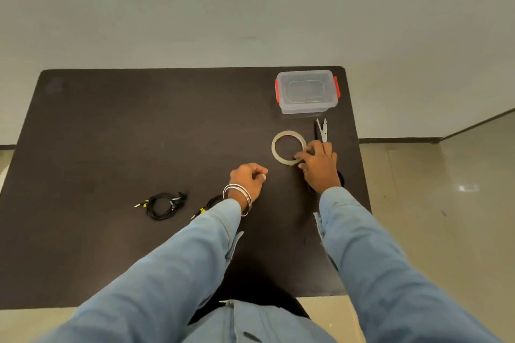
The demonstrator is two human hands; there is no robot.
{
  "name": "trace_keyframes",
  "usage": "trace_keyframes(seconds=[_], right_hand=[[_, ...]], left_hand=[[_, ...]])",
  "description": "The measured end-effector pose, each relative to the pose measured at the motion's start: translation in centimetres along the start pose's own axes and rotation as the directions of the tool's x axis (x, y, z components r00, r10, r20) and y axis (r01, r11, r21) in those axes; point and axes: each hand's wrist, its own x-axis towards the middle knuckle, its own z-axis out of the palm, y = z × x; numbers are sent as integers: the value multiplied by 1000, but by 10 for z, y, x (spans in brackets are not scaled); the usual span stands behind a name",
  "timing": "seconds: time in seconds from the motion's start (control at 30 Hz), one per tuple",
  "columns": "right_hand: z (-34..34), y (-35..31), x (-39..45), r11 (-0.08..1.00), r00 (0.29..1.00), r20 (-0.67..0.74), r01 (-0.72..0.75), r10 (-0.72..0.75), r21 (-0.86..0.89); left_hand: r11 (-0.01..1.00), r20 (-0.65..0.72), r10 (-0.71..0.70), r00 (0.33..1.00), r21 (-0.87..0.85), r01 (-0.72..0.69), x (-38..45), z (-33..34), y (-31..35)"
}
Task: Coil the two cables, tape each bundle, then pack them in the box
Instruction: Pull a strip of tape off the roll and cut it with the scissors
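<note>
Two coiled black cables lie on the dark table: one cable [164,205] in full view at the left, the second cable [208,205] partly hidden under my left sleeve. A roll of clear tape [278,147] lies flat right of centre. My right hand [317,164] pinches the roll's near right edge. My left hand [248,179] hovers left of the roll with its fingers curled and nothing visible in it. The clear box [306,92], with red clips and its lid on, stands at the far right.
Scissors [322,129] lie open just behind my right hand, blades pointing at the box, handles hidden under the hand. The table's right edge [359,147] runs close to the scissors. Bare table [125,125] stretches across the left half.
</note>
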Motion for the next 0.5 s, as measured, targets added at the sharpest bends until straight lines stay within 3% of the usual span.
trace_keyframes(seconds=[0.13, 0.5], right_hand=[[1, -1, -2, 997, 999, -24, 34, -32, 70], [-11, -43, -20, 939, 997, -30, 83, -77, 334]], left_hand=[[998, -23, 12, 1000, 54, -11, 4, 11, 11], [954, -249, 235, 939, 246, -174, -12, 9, 21]])
